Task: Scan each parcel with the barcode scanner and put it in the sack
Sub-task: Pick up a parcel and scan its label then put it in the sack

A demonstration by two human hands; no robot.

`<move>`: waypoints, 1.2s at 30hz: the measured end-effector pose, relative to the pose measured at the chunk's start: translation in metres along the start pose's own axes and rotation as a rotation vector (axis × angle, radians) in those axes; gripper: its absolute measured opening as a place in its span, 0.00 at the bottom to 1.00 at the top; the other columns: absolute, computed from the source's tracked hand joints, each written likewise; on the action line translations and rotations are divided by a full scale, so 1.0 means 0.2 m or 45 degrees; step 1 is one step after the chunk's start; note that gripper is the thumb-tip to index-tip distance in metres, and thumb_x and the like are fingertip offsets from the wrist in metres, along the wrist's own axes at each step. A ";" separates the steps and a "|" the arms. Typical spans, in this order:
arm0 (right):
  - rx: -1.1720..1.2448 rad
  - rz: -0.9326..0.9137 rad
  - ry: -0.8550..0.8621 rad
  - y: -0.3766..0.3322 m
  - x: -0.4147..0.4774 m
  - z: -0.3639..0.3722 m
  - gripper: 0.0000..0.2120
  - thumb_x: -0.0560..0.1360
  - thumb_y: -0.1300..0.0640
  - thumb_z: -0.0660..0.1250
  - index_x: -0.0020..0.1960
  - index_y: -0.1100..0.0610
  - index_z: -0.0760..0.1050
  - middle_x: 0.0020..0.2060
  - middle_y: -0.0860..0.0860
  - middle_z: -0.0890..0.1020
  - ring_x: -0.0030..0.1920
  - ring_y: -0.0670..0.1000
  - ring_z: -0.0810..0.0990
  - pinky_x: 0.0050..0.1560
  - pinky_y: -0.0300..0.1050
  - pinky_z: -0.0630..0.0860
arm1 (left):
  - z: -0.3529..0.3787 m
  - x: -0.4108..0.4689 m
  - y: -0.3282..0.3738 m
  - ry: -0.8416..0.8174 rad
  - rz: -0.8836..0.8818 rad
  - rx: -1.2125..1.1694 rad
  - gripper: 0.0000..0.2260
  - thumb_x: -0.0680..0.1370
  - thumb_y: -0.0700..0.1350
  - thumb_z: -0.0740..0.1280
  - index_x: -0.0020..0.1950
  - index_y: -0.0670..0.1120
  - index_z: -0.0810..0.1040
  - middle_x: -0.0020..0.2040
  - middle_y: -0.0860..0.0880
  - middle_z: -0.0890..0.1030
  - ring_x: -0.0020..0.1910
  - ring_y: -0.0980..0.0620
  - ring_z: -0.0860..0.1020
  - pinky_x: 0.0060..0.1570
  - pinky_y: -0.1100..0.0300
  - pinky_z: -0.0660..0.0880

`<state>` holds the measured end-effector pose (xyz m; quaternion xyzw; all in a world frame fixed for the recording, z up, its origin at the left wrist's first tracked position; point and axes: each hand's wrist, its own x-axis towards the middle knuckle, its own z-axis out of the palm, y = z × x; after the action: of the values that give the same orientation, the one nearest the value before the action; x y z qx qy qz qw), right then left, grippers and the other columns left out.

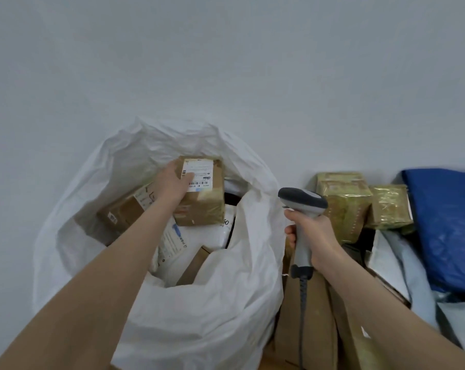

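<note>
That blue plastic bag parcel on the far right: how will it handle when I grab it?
The blue plastic bag parcel looks puffy and creased, so it will probably sag rather than stay stiff. Its glossy film may be slippery. It rests on pale grey plastic mailers, which may shift as it lifts.

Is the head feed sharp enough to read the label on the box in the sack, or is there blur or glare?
Head view: light soft and even, no hard shadows; label on the cardboard box shows barcode stripes, text too blurred to read; barcode scanner sharp; wide-angle bend stretches the forearms low in frame; tape sheen on the parcels at right.
</note>
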<state>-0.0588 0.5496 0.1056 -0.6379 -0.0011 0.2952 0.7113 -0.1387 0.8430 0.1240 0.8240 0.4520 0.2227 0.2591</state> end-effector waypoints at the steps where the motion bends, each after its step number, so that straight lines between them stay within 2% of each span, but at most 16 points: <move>1: 0.007 0.003 0.004 0.00 -0.01 0.00 0.06 0.74 0.62 0.71 0.41 0.62 0.76 0.25 0.55 0.77 0.25 0.51 0.73 0.28 0.44 0.71 | 0.01 -0.03 0.04 0.047 0.119 0.139 0.24 0.78 0.49 0.67 0.73 0.49 0.68 0.70 0.43 0.70 0.68 0.42 0.68 0.66 0.48 0.68; 3: 0.019 0.011 0.015 0.01 -0.02 -0.03 0.06 0.74 0.62 0.70 0.41 0.62 0.76 0.24 0.55 0.77 0.25 0.51 0.73 0.27 0.44 0.71 | 0.04 -0.11 0.14 0.139 0.326 0.336 0.20 0.78 0.47 0.65 0.69 0.48 0.72 0.69 0.42 0.69 0.68 0.43 0.66 0.65 0.50 0.66; 5: 0.048 0.030 0.012 0.02 -0.04 -0.08 0.05 0.74 0.61 0.70 0.43 0.62 0.76 0.25 0.54 0.77 0.25 0.51 0.74 0.26 0.43 0.72 | 0.10 -0.21 0.26 0.167 0.475 0.315 0.17 0.78 0.44 0.64 0.66 0.46 0.74 0.67 0.43 0.70 0.68 0.44 0.66 0.64 0.52 0.66; 8: 0.098 0.049 0.037 0.03 -0.09 -0.21 0.06 0.74 0.60 0.71 0.44 0.62 0.76 0.24 0.54 0.77 0.24 0.50 0.74 0.26 0.42 0.73 | 0.21 -0.38 0.47 0.100 0.592 0.119 0.16 0.77 0.41 0.63 0.65 0.46 0.75 0.66 0.45 0.71 0.67 0.47 0.67 0.61 0.55 0.67; 11: 0.174 0.036 0.074 0.03 -0.14 -0.40 0.06 0.74 0.60 0.71 0.44 0.62 0.76 0.24 0.54 0.77 0.24 0.49 0.74 0.25 0.42 0.72 | 0.38 -0.57 0.67 -0.002 0.710 0.101 0.16 0.77 0.41 0.63 0.65 0.47 0.75 0.65 0.47 0.71 0.65 0.48 0.67 0.56 0.58 0.68; 13: 0.228 0.036 0.107 0.02 -0.16 -0.56 0.06 0.75 0.60 0.70 0.46 0.62 0.76 0.25 0.54 0.77 0.24 0.50 0.74 0.25 0.41 0.72 | 0.53 -0.68 0.79 -0.131 0.723 0.093 0.16 0.78 0.43 0.63 0.66 0.47 0.74 0.66 0.47 0.71 0.66 0.48 0.67 0.58 0.57 0.69; 18: 0.298 0.055 0.260 -0.04 -0.16 -0.94 0.04 0.76 0.61 0.69 0.45 0.61 0.75 0.23 0.53 0.77 0.22 0.48 0.73 0.25 0.40 0.71 | 0.84 -0.87 0.99 -0.415 0.609 0.113 0.23 0.78 0.49 0.65 0.71 0.45 0.67 0.68 0.44 0.68 0.68 0.44 0.67 0.65 0.52 0.65; 22: 0.321 0.057 0.331 -0.08 -0.08 -1.11 0.05 0.76 0.61 0.69 0.45 0.63 0.75 0.26 0.55 0.76 0.25 0.49 0.72 0.27 0.41 0.72 | 1.00 -0.80 1.10 -0.443 0.615 0.205 0.28 0.79 0.52 0.64 0.75 0.43 0.61 0.72 0.41 0.64 0.70 0.42 0.65 0.69 0.50 0.63; 26: 0.343 0.079 0.305 -0.08 0.01 -1.14 0.05 0.76 0.61 0.69 0.44 0.63 0.76 0.25 0.55 0.76 0.24 0.49 0.72 0.27 0.41 0.72 | 1.13 -0.64 1.17 -0.448 0.385 0.035 0.26 0.83 0.49 0.57 0.78 0.43 0.56 0.76 0.38 0.59 0.74 0.40 0.59 0.72 0.49 0.57; 29: 0.363 0.096 0.315 -0.05 0.07 -1.13 0.05 0.75 0.61 0.69 0.44 0.63 0.76 0.25 0.55 0.76 0.23 0.47 0.72 0.25 0.39 0.72 | 1.21 -0.56 1.16 -0.470 0.253 -0.017 0.24 0.83 0.48 0.55 0.78 0.43 0.55 0.75 0.37 0.60 0.74 0.40 0.59 0.72 0.50 0.58; 31: 0.365 0.110 0.319 -0.03 0.10 -1.14 0.05 0.75 0.61 0.70 0.44 0.62 0.76 0.25 0.54 0.77 0.23 0.47 0.73 0.26 0.39 0.73 | 1.23 -0.57 1.14 -0.489 0.106 -0.132 0.24 0.82 0.48 0.60 0.76 0.43 0.60 0.72 0.39 0.67 0.70 0.41 0.67 0.67 0.52 0.66; 33: 0.357 0.109 0.322 -0.02 0.11 -1.15 0.05 0.75 0.60 0.70 0.45 0.62 0.77 0.25 0.53 0.79 0.23 0.46 0.75 0.26 0.38 0.74 | 1.22 -0.62 1.11 -0.602 -0.102 -0.440 0.21 0.78 0.46 0.68 0.69 0.44 0.67 0.62 0.45 0.75 0.56 0.45 0.76 0.52 0.56 0.73; 34: 0.362 0.100 0.318 -0.02 0.12 -1.15 0.05 0.75 0.61 0.71 0.45 0.63 0.77 0.26 0.53 0.80 0.24 0.46 0.76 0.27 0.38 0.75 | 1.20 -0.66 1.09 -0.687 -0.198 -0.564 0.20 0.76 0.44 0.72 0.64 0.46 0.68 0.56 0.49 0.76 0.49 0.49 0.77 0.45 0.57 0.73; 36: 0.399 0.078 0.298 -0.03 0.12 -1.15 0.06 0.74 0.62 0.71 0.48 0.63 0.78 0.30 0.54 0.82 0.27 0.47 0.79 0.29 0.39 0.78 | 1.15 -0.75 1.03 -0.877 -0.296 -0.631 0.21 0.71 0.41 0.76 0.57 0.49 0.68 0.48 0.52 0.77 0.42 0.54 0.76 0.35 0.58 0.73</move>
<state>0.0502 0.3514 0.0589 -0.5490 0.1471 0.2369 0.7879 0.0569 0.5680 0.0573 0.7067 0.3620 0.0061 0.6079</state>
